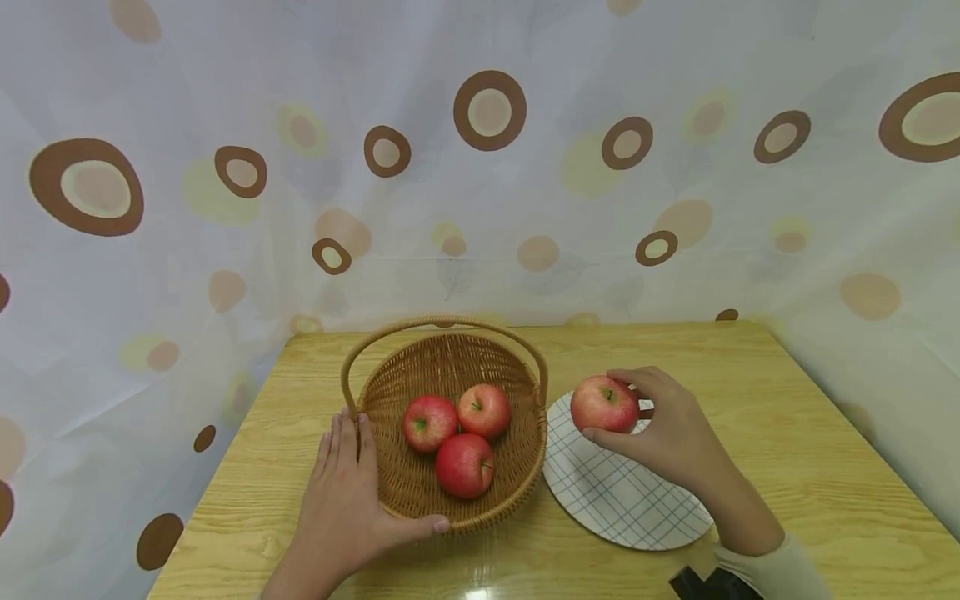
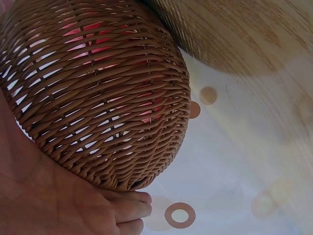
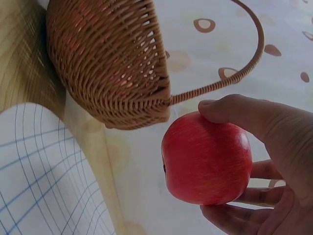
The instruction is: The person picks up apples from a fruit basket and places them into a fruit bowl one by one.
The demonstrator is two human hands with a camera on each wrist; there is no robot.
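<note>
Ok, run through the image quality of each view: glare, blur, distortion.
Head view: sharp, evenly lit, wide-angle bowing at the edges, a small glare spot on the table near the bottom. Left wrist view: basket weave crisp, backlit, the left hand soft and close. Right wrist view: apple fairly sharp in the right hand, plate slightly soft, background washed out.

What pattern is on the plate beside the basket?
The plate is white with a thin dark grid of crossing lines, clearest in the head view.

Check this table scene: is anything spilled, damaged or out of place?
Nothing stands out. Three apples sit in the basket, steadied by the left hand; the right hand holds a fourth apple over the plate.
</note>
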